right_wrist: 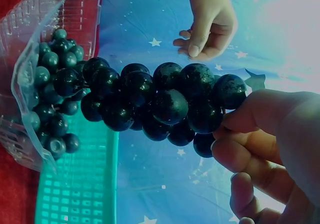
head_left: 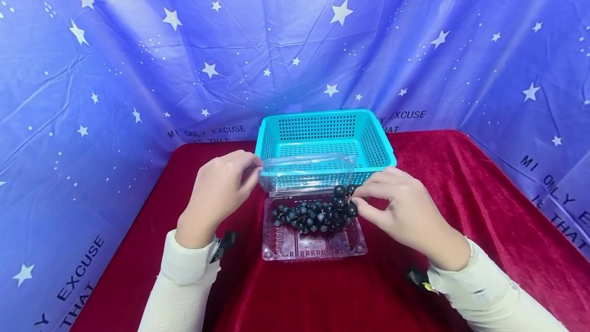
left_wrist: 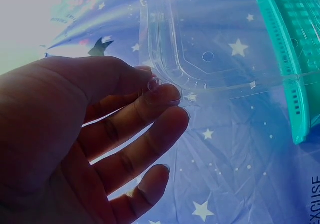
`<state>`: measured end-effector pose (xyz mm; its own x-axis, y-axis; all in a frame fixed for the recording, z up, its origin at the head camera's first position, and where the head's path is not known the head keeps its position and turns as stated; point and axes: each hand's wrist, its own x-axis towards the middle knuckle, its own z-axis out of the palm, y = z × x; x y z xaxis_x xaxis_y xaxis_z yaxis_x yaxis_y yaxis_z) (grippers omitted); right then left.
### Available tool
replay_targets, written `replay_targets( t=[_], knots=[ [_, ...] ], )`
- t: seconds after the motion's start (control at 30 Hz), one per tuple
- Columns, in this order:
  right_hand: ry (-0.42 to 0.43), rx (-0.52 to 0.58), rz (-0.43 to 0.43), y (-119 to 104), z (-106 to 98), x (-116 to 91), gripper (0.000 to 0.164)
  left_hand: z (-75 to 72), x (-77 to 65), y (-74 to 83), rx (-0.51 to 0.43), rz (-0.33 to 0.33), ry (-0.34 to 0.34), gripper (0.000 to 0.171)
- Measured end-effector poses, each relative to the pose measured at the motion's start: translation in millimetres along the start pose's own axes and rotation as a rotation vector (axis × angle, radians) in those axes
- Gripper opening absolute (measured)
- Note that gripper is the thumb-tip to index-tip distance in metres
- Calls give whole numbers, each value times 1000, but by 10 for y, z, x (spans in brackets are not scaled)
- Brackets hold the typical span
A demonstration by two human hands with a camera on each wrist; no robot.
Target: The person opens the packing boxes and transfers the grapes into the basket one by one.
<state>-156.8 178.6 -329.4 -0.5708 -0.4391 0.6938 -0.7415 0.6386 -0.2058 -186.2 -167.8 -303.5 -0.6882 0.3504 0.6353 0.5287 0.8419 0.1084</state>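
Note:
My left hand pinches the corner of the raised lid of a clear plastic clamshell box; the left wrist view shows thumb and forefinger on that lid's corner. A bunch of dark grapes lies across the box's base. Its right end is lifted, and my right hand pinches it there between thumb and fingers. Seen from the right wrist, the near grapes hang out past the box wall, while others remain inside it.
Directly behind the clamshell stands a turquoise perforated basket, partly overlapped by the lid. A dark red velvet cloth covers the table. Blue star-printed fabric hangs at the back and both sides.

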Motion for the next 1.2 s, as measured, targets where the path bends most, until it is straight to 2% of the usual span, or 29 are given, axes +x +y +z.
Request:
replay_targets(
  t=[0.27,0.67,0.97,1.2],
  knots=[
    [11,9,31,16,-104,12,11,0,1,0,0,-3,-2,13],
    [65,5,19,35,-202,34,9,-10,3,5,1,-3,-5,14],
    [123,23,-14,61,-258,49,16,-5,0,-4,-2,-2,-5,13],
    [130,1,16,99,-317,57,15,-6,4,-4,-2,0,-9,13]
  ],
)
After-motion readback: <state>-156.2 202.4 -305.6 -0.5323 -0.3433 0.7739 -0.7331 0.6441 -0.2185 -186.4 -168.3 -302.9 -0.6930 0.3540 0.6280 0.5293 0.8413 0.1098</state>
